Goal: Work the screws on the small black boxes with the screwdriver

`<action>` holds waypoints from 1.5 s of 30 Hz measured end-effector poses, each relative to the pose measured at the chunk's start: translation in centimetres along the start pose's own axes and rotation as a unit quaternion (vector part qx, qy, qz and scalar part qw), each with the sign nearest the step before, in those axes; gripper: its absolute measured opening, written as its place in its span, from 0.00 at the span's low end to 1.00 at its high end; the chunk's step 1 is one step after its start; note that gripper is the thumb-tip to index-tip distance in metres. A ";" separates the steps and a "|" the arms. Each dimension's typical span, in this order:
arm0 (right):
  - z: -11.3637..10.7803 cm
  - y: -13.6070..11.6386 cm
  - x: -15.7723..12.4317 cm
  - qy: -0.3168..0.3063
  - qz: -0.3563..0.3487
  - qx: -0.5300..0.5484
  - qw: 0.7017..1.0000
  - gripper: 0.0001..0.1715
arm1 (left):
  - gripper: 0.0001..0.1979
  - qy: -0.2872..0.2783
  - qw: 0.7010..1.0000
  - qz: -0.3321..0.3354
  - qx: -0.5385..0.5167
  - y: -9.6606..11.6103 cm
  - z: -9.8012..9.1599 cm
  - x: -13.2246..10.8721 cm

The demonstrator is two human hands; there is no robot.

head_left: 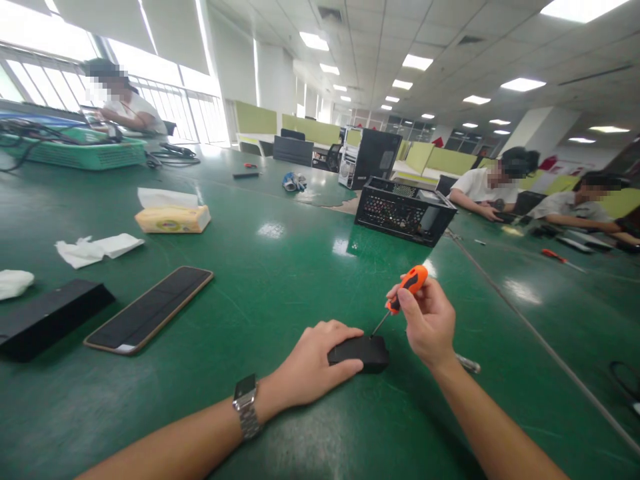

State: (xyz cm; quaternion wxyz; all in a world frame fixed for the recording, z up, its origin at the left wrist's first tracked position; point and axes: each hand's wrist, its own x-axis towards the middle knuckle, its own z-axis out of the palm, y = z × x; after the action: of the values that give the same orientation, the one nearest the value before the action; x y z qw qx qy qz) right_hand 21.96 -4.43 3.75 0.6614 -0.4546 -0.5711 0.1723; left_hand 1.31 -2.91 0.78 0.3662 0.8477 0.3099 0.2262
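A small black box-shaped part (367,357) lies on the green tabletop (280,293). My left hand (315,357), with a watch on its wrist, grips this part from the left, thumb on the near side and fingers on the far side. In my right hand (431,320) is an orange and black screwdriver (414,279), held at a slant by its handle. Its thin shaft reaches down to the top of the black part near the far edge. Whether a screw sits under the tip is too small to tell. A small metallic item (468,363) lies partly behind my right wrist.
To the left are a phone (150,310), a long black box (55,317), crumpled tissue (97,250) and a tissue pack (173,219). Further back stand an open black computer case (405,210) and a green basket (100,157). Another screwdriver (555,255) lies right. Several people sit around.
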 end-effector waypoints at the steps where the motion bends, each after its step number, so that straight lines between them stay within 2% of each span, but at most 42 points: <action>1: -0.1 -0.1 0.1 -0.008 -0.005 -0.018 1.000 0.10 | 0.22 -0.010 1.000 0.014 0.016 -0.1 -0.1 -0.1; 5: -1.1 -1.4 1.0 -0.077 -0.018 -0.103 0.992 0.13 | 0.23 -0.028 0.999 0.028 0.029 -0.3 -0.5 -0.1; 9: -2.2 -4.1 1.9 -0.155 0.018 -0.158 0.975 0.30 | 0.21 -0.017 0.999 0.024 -0.024 -0.5 -0.6 0.2; 10: -2.4 -4.7 2.0 -0.161 0.015 -0.192 0.968 0.29 | 0.22 -0.021 0.999 0.029 -0.031 -0.6 -0.6 0.2; 13: -3.0 -5.9 2.4 -0.123 -0.010 -0.323 0.938 0.16 | 0.25 -0.031 0.998 0.047 -0.026 -0.9 -0.6 0.2; 15: -3.1 -6.1 2.4 -0.108 -0.012 -0.366 0.924 0.15 | 0.27 -0.035 0.998 0.052 -0.016 -1.0 -0.6 0.1; 18: -2.9 -6.1 2.2 -0.111 0.016 -0.289 0.951 0.11 | 0.29 -0.044 0.998 0.052 -0.012 -1.0 -0.7 0.0; 20: -2.5 -6.0 1.7 -0.120 0.030 -0.229 0.966 0.10 | 0.27 -0.054 0.997 0.054 -0.007 -0.8 -0.8 0.0; 24: -1.3 -5.8 0.9 -0.169 0.021 -0.224 0.960 0.08 | 0.23 -0.061 0.996 0.061 0.000 -0.4 -1.2 0.0; 29: -1.1 -5.3 1.0 -0.143 -0.006 -0.244 0.959 0.07 | 0.24 -0.065 0.996 0.063 -0.005 -0.5 -1.3 0.0; 33: -1.5 -6.2 1.1 -0.168 -0.027 -0.270 0.948 0.06 | 0.24 -0.060 0.996 0.062 -0.006 -0.6 -1.1 0.1; 38: -1.9 -8.7 0.7 -0.300 -0.075 -0.316 0.897 0.03 | 0.24 -0.060 0.996 0.060 0.005 -0.5 -1.1 0.1; 39: -1.8 -9.1 0.5 -0.299 -0.083 -0.331 0.891 0.06 | 0.24 -0.059 0.996 0.060 0.006 -0.4 -1.2 0.1; 42: -1.8 -9.8 0.4 -0.230 -0.096 -0.380 0.891 0.20 | 0.23 -0.065 0.995 0.072 0.002 -0.3 -1.6 0.3; 43: -2.0 -9.8 0.6 -0.224 -0.090 -0.385 0.891 0.21 | 0.22 -0.072 0.994 0.081 0.000 -0.2 -1.7 0.4; 45: -3.0 -9.5 1.1 -0.259 -0.061 -0.373 0.889 0.17 | 0.22 -0.076 0.993 0.093 0.012 0.0 -1.9 0.6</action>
State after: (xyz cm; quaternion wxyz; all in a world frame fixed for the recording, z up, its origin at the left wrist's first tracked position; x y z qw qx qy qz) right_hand 22.27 -9.80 12.16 0.2808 -0.5709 -0.7713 0.0174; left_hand 0.52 -1.59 2.05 0.3557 0.8920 0.2039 0.1905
